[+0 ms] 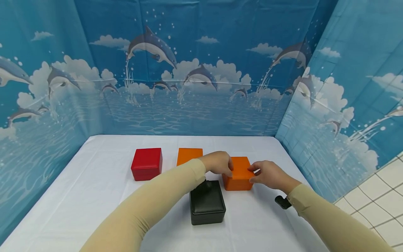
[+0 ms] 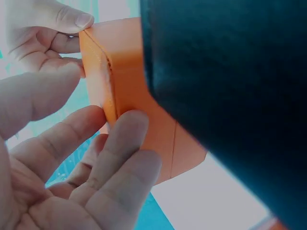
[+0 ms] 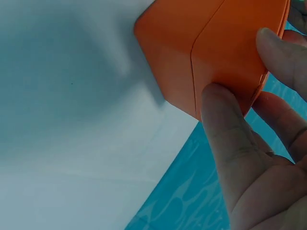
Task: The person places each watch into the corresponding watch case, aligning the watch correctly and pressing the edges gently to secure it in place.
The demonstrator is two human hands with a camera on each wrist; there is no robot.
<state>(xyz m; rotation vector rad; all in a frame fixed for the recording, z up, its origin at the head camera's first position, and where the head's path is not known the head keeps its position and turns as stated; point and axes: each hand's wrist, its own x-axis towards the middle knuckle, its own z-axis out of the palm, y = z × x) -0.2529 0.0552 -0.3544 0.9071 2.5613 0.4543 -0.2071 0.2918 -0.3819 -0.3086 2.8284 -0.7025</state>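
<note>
An orange box with a stitched lid edge sits on the right part of the table, its lid down. My left hand holds its left side, fingertips against the side and lid edge in the left wrist view. On the opposite side my right hand grips the box by its right edge. The thumb and one finger of that hand rest on the orange surface in the right wrist view. Just in front and to the left stands a black box, below my left wrist.
A second orange box stands behind my left forearm, partly hidden by it. Farther left is a red box. White cloth covers the table, and a dolphin-print curtain hangs around its back and sides.
</note>
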